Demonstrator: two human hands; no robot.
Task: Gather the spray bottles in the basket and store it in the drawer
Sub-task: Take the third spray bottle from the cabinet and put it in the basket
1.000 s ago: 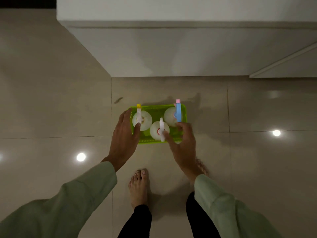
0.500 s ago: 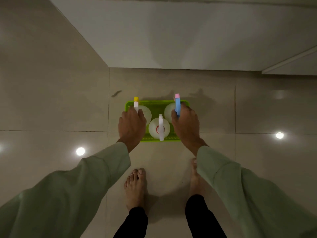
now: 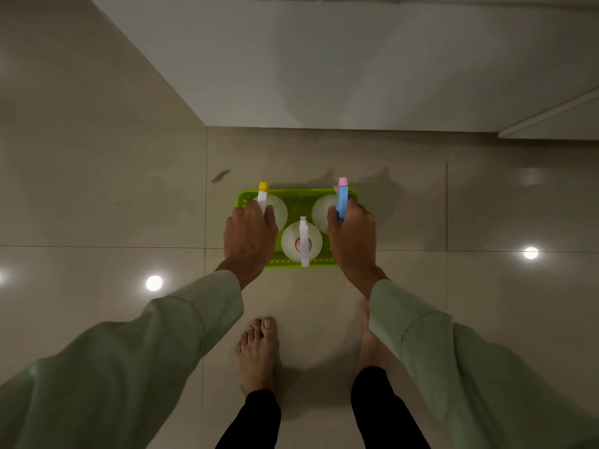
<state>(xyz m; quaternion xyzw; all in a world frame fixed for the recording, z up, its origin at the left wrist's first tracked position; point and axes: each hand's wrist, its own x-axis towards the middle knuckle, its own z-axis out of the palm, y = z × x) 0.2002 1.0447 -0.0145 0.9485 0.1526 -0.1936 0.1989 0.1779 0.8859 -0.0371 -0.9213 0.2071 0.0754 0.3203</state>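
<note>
A lime green basket (image 3: 299, 202) sits on the tiled floor in front of my feet. Three white spray bottles stand in it: one with a yellow-tipped nozzle (image 3: 263, 189) at the left, one with a blue and pink nozzle (image 3: 342, 196) at the right, one with a white nozzle (image 3: 303, 243) at the near middle. My left hand (image 3: 249, 236) covers the basket's left end and my right hand (image 3: 353, 238) its right end, fingers curled down over the sides.
A white cabinet front (image 3: 324, 66) rises just beyond the basket, with a slanted edge (image 3: 547, 115) at the far right. Glossy floor tiles (image 3: 97, 189) reflect ceiling lights. My bare feet (image 3: 257, 351) stand behind the basket.
Both hands moved from the basket's near side onto its left and right ends and closed over them. The view has tilted slightly, showing more cabinet front.
</note>
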